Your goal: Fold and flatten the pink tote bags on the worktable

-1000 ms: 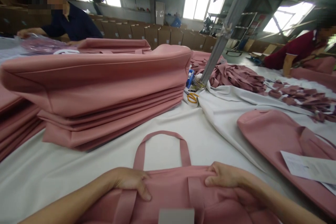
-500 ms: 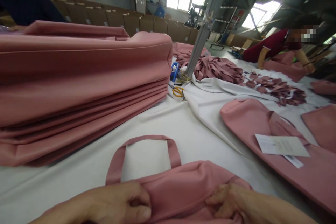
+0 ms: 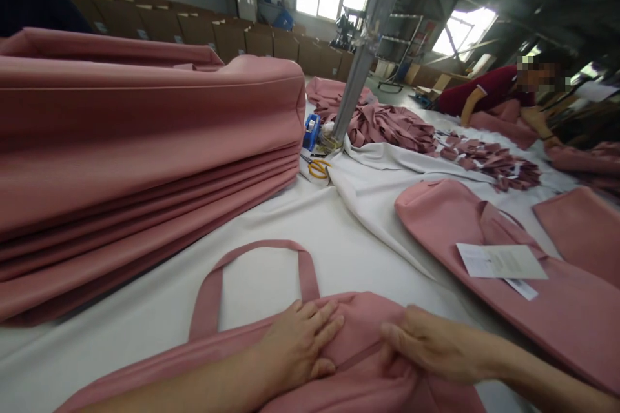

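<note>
A pink bag [image 3: 242, 342] lies on the white cloth in front of me, its flat strap handle [image 3: 207, 303] looped out on the far side. My left hand [image 3: 303, 342] rests on top of the bag with the fingers stretched out, pressing the material near the handle's right end. To its right, my right hand [image 3: 421, 342] pinches the bag's edge between thumb and fingers, where the material is bunched. A dark seam or slit runs between the two hands. The near part of the bag is cut off by the lower edge of the view.
A tall stack of folded pink bags [image 3: 159, 142] stands at left. Yellow-handled scissors [image 3: 318, 168] and a blue tape dispenser [image 3: 311, 131] lie by a metal post [image 3: 361, 71]. Another pink bag with paper cards [image 3: 501, 261] is at right. A person in dark red [image 3: 479, 90] bends over pink material beyond.
My left hand has moved right and forward over the bag, its curled fingers now spread flat. My right hand has shifted slightly up, still gripping the edge. The view has turned a little right.
</note>
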The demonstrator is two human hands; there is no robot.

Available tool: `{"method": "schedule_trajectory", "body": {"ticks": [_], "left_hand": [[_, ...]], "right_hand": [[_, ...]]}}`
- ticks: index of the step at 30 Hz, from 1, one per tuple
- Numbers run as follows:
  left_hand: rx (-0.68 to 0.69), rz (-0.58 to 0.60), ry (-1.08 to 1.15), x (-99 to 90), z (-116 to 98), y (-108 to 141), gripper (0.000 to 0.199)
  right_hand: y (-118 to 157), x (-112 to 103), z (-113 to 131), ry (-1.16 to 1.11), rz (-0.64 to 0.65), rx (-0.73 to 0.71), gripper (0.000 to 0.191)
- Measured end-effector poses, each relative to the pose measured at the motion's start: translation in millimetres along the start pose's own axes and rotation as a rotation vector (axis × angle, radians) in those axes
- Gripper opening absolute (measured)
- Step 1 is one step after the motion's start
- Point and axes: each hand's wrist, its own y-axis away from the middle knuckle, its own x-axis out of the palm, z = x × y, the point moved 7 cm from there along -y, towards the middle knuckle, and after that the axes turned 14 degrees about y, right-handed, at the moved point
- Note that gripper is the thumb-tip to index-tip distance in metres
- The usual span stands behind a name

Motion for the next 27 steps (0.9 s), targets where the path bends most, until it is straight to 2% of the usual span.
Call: {"method": "schedule_trajectory", "body": {"ticks": [2,4,5,7,8,10,12,14,17,19,21,24,27], "left_hand": [[-0.052,-0.041,-0.104,4.6,7.3,-2.7,0.076],[-0.065,-0.104,-0.163,8.7,11.6,-3.1,0.075],[-0.058,-0.13,-0.182,11.2,13.1,-2.7,0.075],[-0.029,-0.158,-0.206,16.9,15.6,-0.8,0.075],[-0.001,-0.164,-0.212,19.4,15.6,0.7,0.073],[0.082,-0.171,-0.217,23.2,12.4,5.0,0.068],[0.153,-0.183,-0.225,25.2,7.3,10.4,0.064],[0.182,-0.206,-0.242,25.7,2.6,14.8,0.064],[0.192,-0.256,-0.277,24.0,-6.3,19.2,0.066],[0.206,-0.258,-0.291,23.3,-12.3,21.2,0.063],[0.185,-0.224,-0.28,23.8,-12.3,22.4,0.06],[0.095,-0.162,-0.218,25.4,2.0,24.7,0.059],[0.075,-0.12,-0.135,27.3,17.9,27.7,0.063]], "right_hand": [[-21.9,-2.8,-25.7,-0.018,-0.009,0.106,0.042],[-43.8,-11.5,-46.0,0.157,-0.11,0.157,0.031],[-53.7,-12.6,-52.3,0.262,-0.129,0.157,0.036],[-69.6,-4.4,-59.3,0.378,-0.076,0.132,0.043],[-74.1,2.6,-61.8,0.392,-0.034,0.132,0.041],[-76.1,14.2,-64.3,0.41,-0.02,0.145,0.03],[-70.6,22.0,-64.3,0.436,-0.087,0.142,0.021],[-60.6,27.4,-63.0,0.463,-0.177,0.101,0.014],[-42.7,28.4,-55.1,0.509,-0.376,-0.04,0.012],[-33.7,27.3,-50.8,0.481,-0.493,-0.114,0.016],[-31.9,25.7,-55.2,0.36,-0.573,-0.084,0.022],[-41.6,27.1,-76.6,0.123,-0.612,0.112,0.027],[-57.3,32.5,-94.2,0.018,-0.531,0.259,0.028]]}}
